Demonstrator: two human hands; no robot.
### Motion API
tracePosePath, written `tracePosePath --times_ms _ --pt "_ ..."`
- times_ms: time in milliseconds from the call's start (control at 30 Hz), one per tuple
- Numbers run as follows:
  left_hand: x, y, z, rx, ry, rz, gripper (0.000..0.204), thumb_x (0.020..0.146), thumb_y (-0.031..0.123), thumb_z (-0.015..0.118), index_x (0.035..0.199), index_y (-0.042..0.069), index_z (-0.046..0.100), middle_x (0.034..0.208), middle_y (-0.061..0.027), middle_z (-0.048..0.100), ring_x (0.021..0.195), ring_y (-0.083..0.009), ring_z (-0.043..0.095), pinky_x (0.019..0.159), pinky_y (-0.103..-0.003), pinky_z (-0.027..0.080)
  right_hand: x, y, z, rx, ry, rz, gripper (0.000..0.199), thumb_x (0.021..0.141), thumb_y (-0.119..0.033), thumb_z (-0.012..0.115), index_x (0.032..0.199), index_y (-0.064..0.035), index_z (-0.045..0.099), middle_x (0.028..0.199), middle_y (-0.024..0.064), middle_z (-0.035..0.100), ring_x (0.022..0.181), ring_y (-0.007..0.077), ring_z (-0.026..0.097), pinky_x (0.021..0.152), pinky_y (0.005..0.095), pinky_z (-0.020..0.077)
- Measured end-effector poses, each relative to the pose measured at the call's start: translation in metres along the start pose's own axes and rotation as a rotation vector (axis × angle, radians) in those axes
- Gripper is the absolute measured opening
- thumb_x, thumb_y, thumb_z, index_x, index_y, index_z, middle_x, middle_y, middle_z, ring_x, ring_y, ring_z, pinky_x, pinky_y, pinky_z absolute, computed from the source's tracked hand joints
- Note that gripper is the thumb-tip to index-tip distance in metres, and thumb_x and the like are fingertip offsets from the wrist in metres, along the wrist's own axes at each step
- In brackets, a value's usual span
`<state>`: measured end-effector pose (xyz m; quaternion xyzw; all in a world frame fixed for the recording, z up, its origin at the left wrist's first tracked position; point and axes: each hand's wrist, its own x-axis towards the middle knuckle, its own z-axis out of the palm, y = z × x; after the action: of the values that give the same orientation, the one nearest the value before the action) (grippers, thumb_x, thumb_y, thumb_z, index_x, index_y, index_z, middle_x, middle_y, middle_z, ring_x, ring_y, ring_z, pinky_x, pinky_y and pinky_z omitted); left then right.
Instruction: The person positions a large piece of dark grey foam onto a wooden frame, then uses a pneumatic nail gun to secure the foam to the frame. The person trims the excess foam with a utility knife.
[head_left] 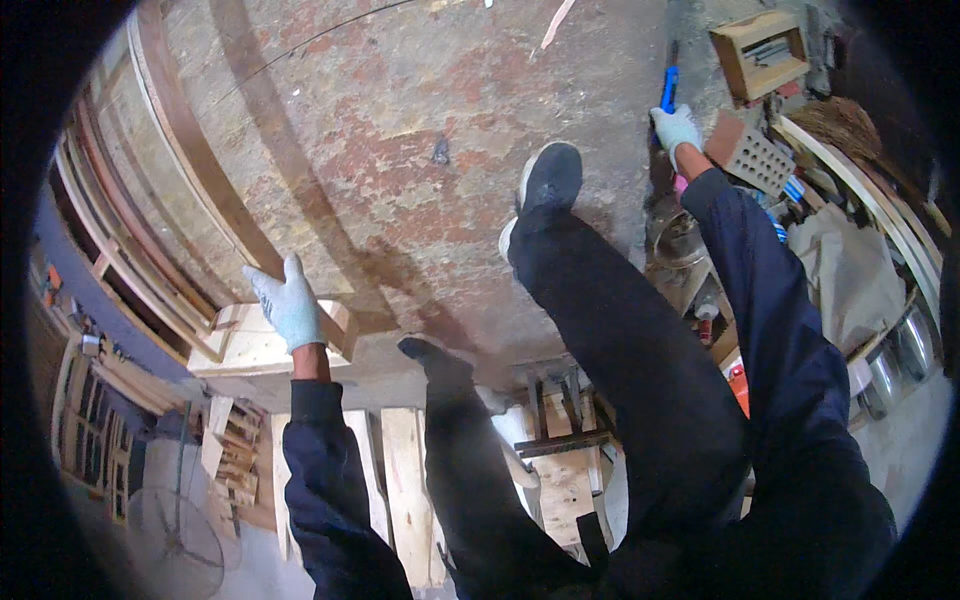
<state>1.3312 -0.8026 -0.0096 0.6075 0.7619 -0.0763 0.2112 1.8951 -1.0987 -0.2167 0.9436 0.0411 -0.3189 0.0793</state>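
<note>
My left hand (287, 305), in a pale work glove, has its thumb and fingers on either side of the near end of a long wooden board (190, 140). That board runs away toward the upper left. Just under the hand is a light wooden panel (240, 345) with cut edges. Over at the right, my gloved right hand (677, 131) is closed round a blue-handled tool (669, 88). A thin dark part sticks out from its far end; its exact kind is unclear.
Beside my right arm lie a perforated brick (750, 153), a wooden frame (760, 55), a crumpled tan cloth (845, 270) and a clear bowl (678, 235). Several long strips (110, 220) lean at the left. A standing fan (178, 540) and pale planks (405, 480) are nearer me.
</note>
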Motion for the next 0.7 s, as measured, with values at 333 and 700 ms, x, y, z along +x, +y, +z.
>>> tracePosePath --times_ms 333,700 --pt "0.005 0.017 -0.001 -0.073 -0.023 -0.124 0.096 0.091 0.043 0.066 0.155 -0.016 0.024 0.156 -0.0365 0.038 0.146 -0.0447 0.038 0.123 -0.044 0.03 -0.067 -0.03 -0.051 0.267 -0.165 -0.249 0.041 0.09 -0.043 0.071 0.093 -0.0017 0.073 0.082 0.0112 0.073 0.076 0.0247 0.07 0.072 0.0403 0.0524" --pt "-0.09 0.035 -0.074 -0.792 -0.295 0.101 0.039 0.101 0.023 0.057 0.132 0.0 0.061 0.13 -0.0187 0.065 0.117 -0.0298 0.062 0.103 -0.041 0.048 -0.425 -0.083 -0.192 0.81 -0.893 -0.465 0.026 0.103 -0.032 0.063 0.109 -0.0069 0.064 0.071 0.0001 0.061 0.052 0.0094 0.054 0.047 0.0253 0.0444"
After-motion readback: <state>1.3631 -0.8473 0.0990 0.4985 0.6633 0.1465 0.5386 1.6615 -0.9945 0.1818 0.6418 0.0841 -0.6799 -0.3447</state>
